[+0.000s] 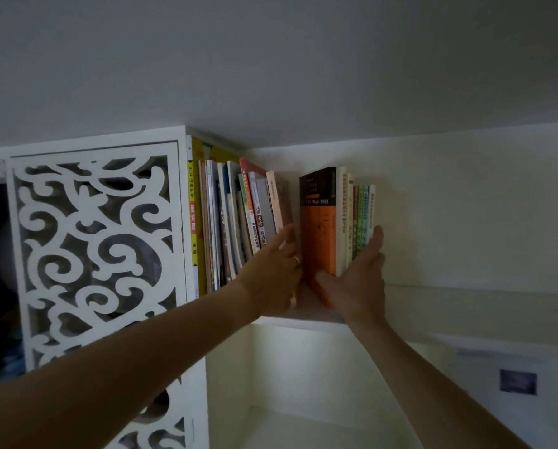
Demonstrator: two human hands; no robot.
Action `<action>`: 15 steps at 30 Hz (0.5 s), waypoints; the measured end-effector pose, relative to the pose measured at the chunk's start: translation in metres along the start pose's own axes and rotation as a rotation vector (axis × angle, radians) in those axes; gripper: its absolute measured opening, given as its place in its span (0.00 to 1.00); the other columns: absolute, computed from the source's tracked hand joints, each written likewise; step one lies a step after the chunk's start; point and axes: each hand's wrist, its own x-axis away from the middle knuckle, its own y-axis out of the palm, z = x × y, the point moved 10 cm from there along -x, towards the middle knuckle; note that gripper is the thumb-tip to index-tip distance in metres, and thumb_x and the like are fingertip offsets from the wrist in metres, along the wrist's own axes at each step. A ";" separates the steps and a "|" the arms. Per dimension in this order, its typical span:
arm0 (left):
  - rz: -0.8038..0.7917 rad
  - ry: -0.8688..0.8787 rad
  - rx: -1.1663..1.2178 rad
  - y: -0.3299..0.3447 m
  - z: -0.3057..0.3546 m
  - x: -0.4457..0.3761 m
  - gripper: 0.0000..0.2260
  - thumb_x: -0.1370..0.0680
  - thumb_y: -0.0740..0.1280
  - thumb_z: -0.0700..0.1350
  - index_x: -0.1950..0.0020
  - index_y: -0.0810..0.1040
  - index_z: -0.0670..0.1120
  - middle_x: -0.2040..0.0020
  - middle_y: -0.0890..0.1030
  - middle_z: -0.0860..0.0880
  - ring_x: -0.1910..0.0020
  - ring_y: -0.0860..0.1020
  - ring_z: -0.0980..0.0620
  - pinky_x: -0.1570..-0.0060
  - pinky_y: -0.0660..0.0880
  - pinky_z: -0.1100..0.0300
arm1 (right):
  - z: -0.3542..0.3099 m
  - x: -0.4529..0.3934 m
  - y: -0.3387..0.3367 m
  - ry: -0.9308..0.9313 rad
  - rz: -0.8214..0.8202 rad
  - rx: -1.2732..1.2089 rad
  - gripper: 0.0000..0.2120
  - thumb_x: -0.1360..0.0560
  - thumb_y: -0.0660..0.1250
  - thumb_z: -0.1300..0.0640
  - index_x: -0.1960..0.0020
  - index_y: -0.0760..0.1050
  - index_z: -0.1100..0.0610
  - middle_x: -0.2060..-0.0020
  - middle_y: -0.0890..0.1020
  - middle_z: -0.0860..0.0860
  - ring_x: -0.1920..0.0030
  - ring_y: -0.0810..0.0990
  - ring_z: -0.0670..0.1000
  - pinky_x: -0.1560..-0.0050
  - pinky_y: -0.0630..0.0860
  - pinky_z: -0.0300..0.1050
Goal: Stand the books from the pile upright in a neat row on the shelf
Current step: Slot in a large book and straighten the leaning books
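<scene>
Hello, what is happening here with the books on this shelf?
A person is arranging books on a high white shelf. The left hand presses flat against the leaning books on the left. The right hand grips the upright group, which starts with an orange and black book. A gap separates the two groups.

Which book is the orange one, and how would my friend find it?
Start at the white carved door, then go right along the shelf, past the leaning books and the gap. The orange book comes first in the small group the right hand grips. It is the thickest there, black on top and orange below.
</scene>
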 end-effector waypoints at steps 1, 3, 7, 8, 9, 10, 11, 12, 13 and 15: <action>-0.042 0.030 -0.020 -0.001 0.002 0.001 0.19 0.18 0.63 0.54 0.29 0.78 0.48 0.28 0.77 0.44 0.23 0.67 0.40 0.20 0.48 0.36 | 0.001 0.001 -0.003 0.006 0.018 -0.002 0.62 0.33 0.81 0.46 0.20 0.36 0.44 0.35 0.67 0.56 0.41 0.78 0.61 0.52 0.81 0.55; -0.056 0.097 -0.016 -0.006 0.010 0.002 0.14 0.18 0.67 0.46 0.33 0.79 0.47 0.32 0.80 0.45 0.28 0.72 0.42 0.22 0.58 0.41 | 0.003 0.001 -0.010 0.021 0.048 0.005 0.60 0.34 0.81 0.45 0.20 0.40 0.45 0.36 0.68 0.56 0.42 0.78 0.61 0.54 0.82 0.55; 0.027 0.214 -0.005 -0.011 0.014 -0.001 0.16 0.22 0.72 0.40 0.34 0.80 0.48 0.33 0.81 0.47 0.30 0.74 0.44 0.27 0.68 0.45 | 0.011 -0.003 -0.017 0.030 0.029 0.023 0.56 0.35 0.82 0.45 0.22 0.46 0.47 0.39 0.69 0.56 0.44 0.79 0.61 0.57 0.83 0.54; 0.079 0.250 -0.008 -0.016 0.012 0.000 0.17 0.23 0.73 0.40 0.35 0.81 0.49 0.34 0.81 0.48 0.31 0.75 0.45 0.28 0.70 0.47 | 0.013 -0.005 -0.017 0.025 0.018 0.028 0.54 0.36 0.82 0.45 0.23 0.48 0.48 0.39 0.69 0.56 0.44 0.78 0.60 0.57 0.83 0.54; 0.137 0.286 -0.008 -0.022 0.010 0.001 0.18 0.25 0.76 0.42 0.36 0.81 0.51 0.36 0.82 0.49 0.34 0.77 0.47 0.31 0.72 0.49 | 0.014 -0.006 -0.018 0.022 0.009 0.032 0.53 0.35 0.82 0.45 0.24 0.49 0.49 0.39 0.69 0.56 0.44 0.78 0.60 0.58 0.82 0.53; 0.198 0.318 0.012 -0.031 0.008 0.003 0.19 0.28 0.78 0.43 0.39 0.82 0.51 0.38 0.83 0.50 0.37 0.79 0.48 0.34 0.75 0.51 | 0.014 -0.007 -0.018 0.019 0.000 0.033 0.52 0.35 0.82 0.45 0.25 0.50 0.49 0.39 0.69 0.56 0.45 0.78 0.59 0.58 0.82 0.52; 0.256 0.344 0.053 -0.040 0.006 0.004 0.20 0.30 0.80 0.43 0.40 0.83 0.51 0.41 0.84 0.50 0.39 0.80 0.49 0.36 0.77 0.52 | 0.015 -0.008 -0.018 0.015 -0.008 0.029 0.50 0.35 0.81 0.45 0.26 0.51 0.50 0.39 0.69 0.56 0.45 0.78 0.59 0.57 0.82 0.51; 0.286 0.349 0.098 -0.046 0.004 0.002 0.20 0.31 0.81 0.43 0.41 0.83 0.51 0.42 0.84 0.49 0.40 0.80 0.48 0.37 0.77 0.52 | 0.015 -0.008 -0.017 0.012 -0.015 0.022 0.49 0.34 0.81 0.45 0.27 0.51 0.50 0.39 0.69 0.56 0.45 0.78 0.58 0.57 0.82 0.51; 0.290 0.326 0.115 -0.049 0.001 -0.002 0.20 0.31 0.81 0.43 0.40 0.83 0.51 0.41 0.84 0.49 0.39 0.80 0.48 0.36 0.77 0.51 | 0.016 -0.008 -0.017 0.011 -0.016 0.014 0.49 0.34 0.81 0.45 0.27 0.52 0.50 0.38 0.69 0.56 0.46 0.78 0.58 0.56 0.82 0.52; 0.261 0.218 0.060 -0.049 -0.009 -0.013 0.18 0.27 0.78 0.43 0.38 0.82 0.51 0.39 0.83 0.48 0.36 0.79 0.47 0.30 0.73 0.50 | 0.017 -0.008 -0.016 0.015 -0.021 0.003 0.49 0.35 0.82 0.46 0.27 0.52 0.51 0.38 0.69 0.56 0.45 0.78 0.59 0.55 0.83 0.54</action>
